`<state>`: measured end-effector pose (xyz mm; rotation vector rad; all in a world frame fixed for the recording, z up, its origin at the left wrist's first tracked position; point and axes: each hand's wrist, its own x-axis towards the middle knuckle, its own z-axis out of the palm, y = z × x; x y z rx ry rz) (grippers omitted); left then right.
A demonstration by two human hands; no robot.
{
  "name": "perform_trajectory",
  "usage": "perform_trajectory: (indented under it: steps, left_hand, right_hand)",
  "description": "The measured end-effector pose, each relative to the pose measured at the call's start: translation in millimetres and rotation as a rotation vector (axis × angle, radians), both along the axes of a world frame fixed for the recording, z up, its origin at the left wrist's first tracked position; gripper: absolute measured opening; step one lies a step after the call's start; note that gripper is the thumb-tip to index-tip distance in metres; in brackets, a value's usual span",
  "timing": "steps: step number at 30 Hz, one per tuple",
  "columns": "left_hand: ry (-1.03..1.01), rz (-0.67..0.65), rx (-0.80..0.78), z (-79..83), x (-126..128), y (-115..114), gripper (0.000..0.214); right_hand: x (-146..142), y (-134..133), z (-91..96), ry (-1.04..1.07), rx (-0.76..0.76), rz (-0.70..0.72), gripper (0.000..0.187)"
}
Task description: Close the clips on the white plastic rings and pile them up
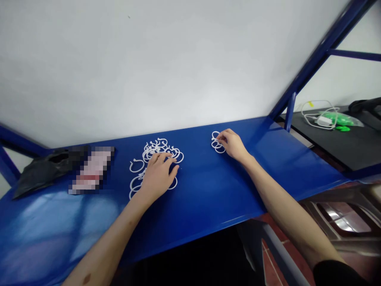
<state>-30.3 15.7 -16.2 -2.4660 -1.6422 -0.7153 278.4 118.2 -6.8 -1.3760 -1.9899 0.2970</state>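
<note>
A loose pile of white plastic shower curtain rings [154, 149] lies on the blue tabletop, several of them overlapping. My left hand [159, 172] rests over the near side of this pile, fingers spread and hiding some rings beneath. To the right is a smaller group of white rings [218, 147]. There my right hand [231, 143] has thumb and fingertips pinched together on a white ring at the group's edge. How much of that ring the fingers cover is hard to make out.
On the left of the blue table [196, 198] are a black plastic bag [44, 171] and a blurred-out pink and white item [93, 171]. A white wall stands behind. At right, a black surface [327, 143] holds a white charger with cable [324, 121] and a green packet [342, 118].
</note>
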Motion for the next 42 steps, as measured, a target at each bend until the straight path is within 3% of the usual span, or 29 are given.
perform_trajectory:
  steps: [7,14,18,23,26,35,39,42]
  left_hand:
    - [-0.022,-0.014,0.024,0.1,-3,2,0.014]
    - [-0.030,-0.019,0.024,1.8,-1,1,0.013]
    - [-0.042,-0.027,0.004,3.7,0,0,0.012]
    - [-0.037,-0.030,0.011,3.2,0,-1,0.011]
    - [-0.036,-0.028,0.008,3.1,0,-1,0.012]
    - [-0.011,-0.023,-0.001,3.1,1,-1,0.016]
    - [-0.020,-0.019,0.034,3.5,1,-1,0.014]
    - [-0.057,-0.004,0.105,8.6,2,-2,0.013]
  right_hand:
    - [0,-4,0.7,-0.029,-0.021,0.038,0.018]
    - [0,-5,5.7,-0.021,0.068,-0.033,0.005]
    - [2,-10,12.1,-0.110,0.057,-0.162,0.019]
    - [3,-11,11.8,-0.258,0.054,-0.117,0.029]
    - [4,-8,6.8,-0.280,0.001,-0.138,0.024]
    - [8,-1,-3.4,-0.239,-0.044,-0.203,0.015]
    - [3,-6,4.3,-0.130,0.006,-0.213,0.015]
    - [-5,-14,13.8,-0.012,0.049,-0.115,0.016]
